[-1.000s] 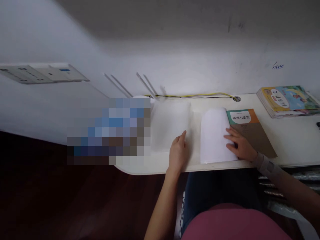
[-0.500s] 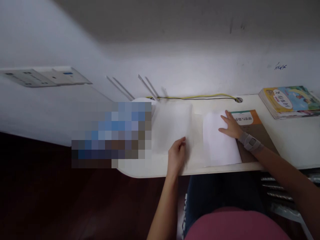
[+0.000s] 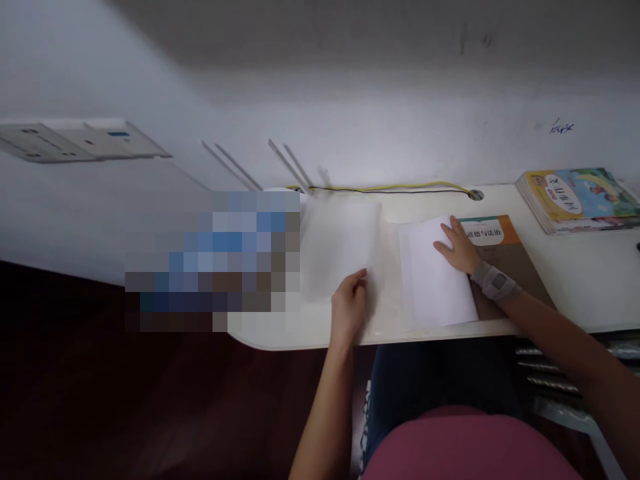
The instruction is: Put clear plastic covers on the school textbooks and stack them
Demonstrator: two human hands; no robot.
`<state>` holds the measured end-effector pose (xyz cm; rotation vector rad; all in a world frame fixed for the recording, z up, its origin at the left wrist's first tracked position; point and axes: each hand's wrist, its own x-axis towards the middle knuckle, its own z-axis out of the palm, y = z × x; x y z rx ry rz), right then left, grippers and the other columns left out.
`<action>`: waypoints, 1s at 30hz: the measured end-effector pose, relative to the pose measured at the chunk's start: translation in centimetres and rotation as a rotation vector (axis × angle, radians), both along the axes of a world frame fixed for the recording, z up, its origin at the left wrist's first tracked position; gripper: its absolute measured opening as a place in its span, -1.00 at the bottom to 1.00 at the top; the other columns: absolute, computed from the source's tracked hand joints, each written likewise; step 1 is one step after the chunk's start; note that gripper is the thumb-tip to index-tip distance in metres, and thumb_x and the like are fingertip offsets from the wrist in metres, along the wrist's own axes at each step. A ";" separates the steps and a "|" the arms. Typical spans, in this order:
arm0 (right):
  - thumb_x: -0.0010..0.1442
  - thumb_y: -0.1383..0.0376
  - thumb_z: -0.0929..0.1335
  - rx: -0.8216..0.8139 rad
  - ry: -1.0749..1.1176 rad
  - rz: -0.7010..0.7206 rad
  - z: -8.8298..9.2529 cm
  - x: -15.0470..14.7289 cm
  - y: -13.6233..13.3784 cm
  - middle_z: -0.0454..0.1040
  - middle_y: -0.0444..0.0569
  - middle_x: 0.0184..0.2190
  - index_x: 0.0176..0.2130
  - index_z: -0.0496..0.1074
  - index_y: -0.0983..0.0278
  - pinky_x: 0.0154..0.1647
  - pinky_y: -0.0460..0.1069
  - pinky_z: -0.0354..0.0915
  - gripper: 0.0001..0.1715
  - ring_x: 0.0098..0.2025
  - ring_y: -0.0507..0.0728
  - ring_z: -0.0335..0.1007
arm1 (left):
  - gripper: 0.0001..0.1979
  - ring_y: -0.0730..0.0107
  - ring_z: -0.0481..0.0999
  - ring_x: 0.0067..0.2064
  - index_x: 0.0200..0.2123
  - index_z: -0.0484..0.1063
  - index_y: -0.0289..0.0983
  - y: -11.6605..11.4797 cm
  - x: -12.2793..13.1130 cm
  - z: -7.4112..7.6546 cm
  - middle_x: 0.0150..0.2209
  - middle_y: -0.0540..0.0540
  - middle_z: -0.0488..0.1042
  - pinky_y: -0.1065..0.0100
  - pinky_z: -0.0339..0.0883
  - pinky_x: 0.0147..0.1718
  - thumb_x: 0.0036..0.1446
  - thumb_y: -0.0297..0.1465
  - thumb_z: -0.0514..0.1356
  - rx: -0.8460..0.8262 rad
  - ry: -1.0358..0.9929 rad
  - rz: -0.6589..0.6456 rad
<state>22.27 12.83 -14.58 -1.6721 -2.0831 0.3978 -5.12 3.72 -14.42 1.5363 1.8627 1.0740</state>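
A textbook (image 3: 505, 263) with a brown, teal and orange cover lies on the white desk (image 3: 575, 293). White paper (image 3: 430, 293) covers its left part, and a see-through margin shows along the paper's left side. My right hand (image 3: 459, 248), with a grey band at the wrist, rests on the paper and the textbook's edge, fingers spread. Left of it, a translucent sheet (image 3: 343, 240), like a clear book cover, is spread out. My left hand (image 3: 349, 303) is closed in a pinch at this sheet's lower right edge.
A stack of books (image 3: 575, 200) lies at the desk's back right. Yellow and black cables (image 3: 390, 188) run along the wall to a cable hole (image 3: 475, 195). Thin grey antennas (image 3: 290, 167) stick up at the back left, by a blurred-out patch. Wall sockets (image 3: 75, 141) are at left.
The paper's left side has settled lower, and more of the see-through margin shows. Both hands keep nearly the same places; the whole view has shifted slightly.
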 end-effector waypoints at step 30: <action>0.22 0.02 0.17 0.089 0.047 0.134 -1.5 0.2 -3.7 -0.17 0.25 0.33 0.30 -0.11 0.46 0.29 0.29 -0.12 -0.15 0.35 0.33 -0.29 | -0.58 0.27 0.50 -0.14 -0.06 0.44 -0.35 -0.2 -0.1 -0.2 -0.13 -0.17 0.53 0.17 0.34 -0.02 0.04 -0.44 -0.02 0.007 0.006 -0.030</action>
